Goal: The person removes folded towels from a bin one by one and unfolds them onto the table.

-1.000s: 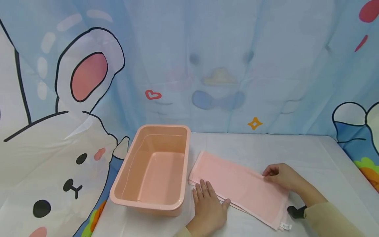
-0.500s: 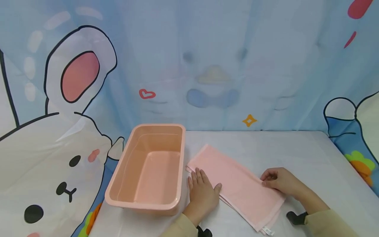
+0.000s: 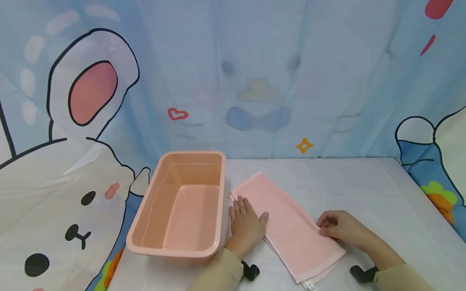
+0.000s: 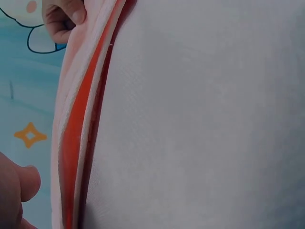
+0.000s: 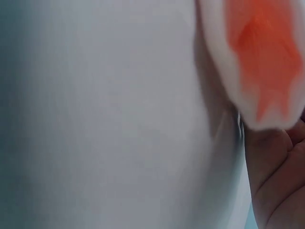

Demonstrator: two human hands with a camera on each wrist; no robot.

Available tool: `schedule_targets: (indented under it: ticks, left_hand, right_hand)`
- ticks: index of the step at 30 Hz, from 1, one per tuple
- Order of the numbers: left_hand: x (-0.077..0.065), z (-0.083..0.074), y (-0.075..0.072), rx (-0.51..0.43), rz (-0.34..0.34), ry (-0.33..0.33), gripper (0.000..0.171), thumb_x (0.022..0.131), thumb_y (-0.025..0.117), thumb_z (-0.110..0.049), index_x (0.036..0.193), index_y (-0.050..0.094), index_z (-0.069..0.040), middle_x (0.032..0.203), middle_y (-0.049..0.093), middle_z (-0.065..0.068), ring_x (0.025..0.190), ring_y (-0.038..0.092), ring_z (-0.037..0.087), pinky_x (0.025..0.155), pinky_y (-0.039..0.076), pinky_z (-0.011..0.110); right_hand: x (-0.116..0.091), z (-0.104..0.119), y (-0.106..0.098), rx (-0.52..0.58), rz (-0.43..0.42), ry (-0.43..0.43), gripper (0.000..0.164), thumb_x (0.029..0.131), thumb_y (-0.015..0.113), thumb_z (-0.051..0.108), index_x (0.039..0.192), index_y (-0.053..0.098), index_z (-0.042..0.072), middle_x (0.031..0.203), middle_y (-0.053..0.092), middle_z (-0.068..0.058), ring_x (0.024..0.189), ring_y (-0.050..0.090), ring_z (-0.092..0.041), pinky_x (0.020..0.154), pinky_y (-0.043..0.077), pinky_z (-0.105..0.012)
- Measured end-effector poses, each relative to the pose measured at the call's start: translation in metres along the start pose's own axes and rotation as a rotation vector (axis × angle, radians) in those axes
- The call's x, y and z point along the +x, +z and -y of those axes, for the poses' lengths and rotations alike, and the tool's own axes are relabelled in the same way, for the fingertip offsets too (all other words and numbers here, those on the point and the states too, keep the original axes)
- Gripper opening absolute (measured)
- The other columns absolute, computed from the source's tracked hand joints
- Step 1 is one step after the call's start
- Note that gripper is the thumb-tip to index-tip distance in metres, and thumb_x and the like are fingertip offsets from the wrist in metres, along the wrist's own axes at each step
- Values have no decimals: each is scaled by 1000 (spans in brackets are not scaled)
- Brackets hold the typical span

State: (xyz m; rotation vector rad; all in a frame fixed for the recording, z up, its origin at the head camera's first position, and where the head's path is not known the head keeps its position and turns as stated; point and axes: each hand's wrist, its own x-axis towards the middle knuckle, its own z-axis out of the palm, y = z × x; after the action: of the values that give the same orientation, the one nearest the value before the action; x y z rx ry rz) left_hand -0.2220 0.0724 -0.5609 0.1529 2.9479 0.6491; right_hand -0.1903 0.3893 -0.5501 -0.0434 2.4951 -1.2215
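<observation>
"What's nearest?"

"The white tag, on the near corner of the folded pink cloth. That lies slantwise on the white table."

"And the hands?"

"The left hand rests flat on its left part, fingers straight, thumb spread. The right hand has its fingers curled, pinching the right edge."

"How will it handle?"

"Light and soft, I'd judge; nothing to break. It should sag, though, and the layers could slide: from the left wrist they gape along the near edge. Better to take every layer together, towards both ends."

"Farther off?"

"The peach tub, just beside the cloth's left end, then the blue printed backdrop behind everything."
</observation>
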Motion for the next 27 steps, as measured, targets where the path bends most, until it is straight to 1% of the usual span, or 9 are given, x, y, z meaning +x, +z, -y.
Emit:
schedule_targets:
  ticks: [4,11,17,23,27]
  left_hand:
    - [9,-1,-3,-8,0,-12,91,109,48,-59,167,26,7,178,20,26,168,17,43,136,15,58]
    - [21,-4,0,-10,16,-39,94,108,45,-64,169,22,4,180,16,23,169,13,40,136,12,57]
    - [32,-6,3,-56,5,-35,98,107,47,-67,170,20,2,181,12,22,170,7,40,137,10,57]
    - [39,-9,4,-83,11,-41,97,107,46,-67,171,19,-1,181,11,19,170,5,39,137,8,56]
    - [44,-10,3,-81,9,-40,91,109,45,-62,171,19,-1,182,12,18,170,8,38,137,8,55]
  right_hand:
    - [-4,3,6,29,25,-15,23,91,83,12,108,71,2,93,67,-9,82,61,-16,69,56,-27]
    - [-10,7,19,92,64,-34,24,91,83,11,108,69,0,92,66,-10,80,62,-14,67,57,-27]
    - [-16,14,29,112,79,-68,26,90,83,10,108,68,-1,93,65,-10,78,62,-12,67,56,-26]
    - [-23,17,40,159,97,-53,28,91,83,10,110,66,-2,93,64,-9,78,61,-12,67,57,-25]
    - [-26,20,48,192,103,-45,29,91,83,10,110,65,-3,92,64,-9,77,62,-12,67,57,-25]
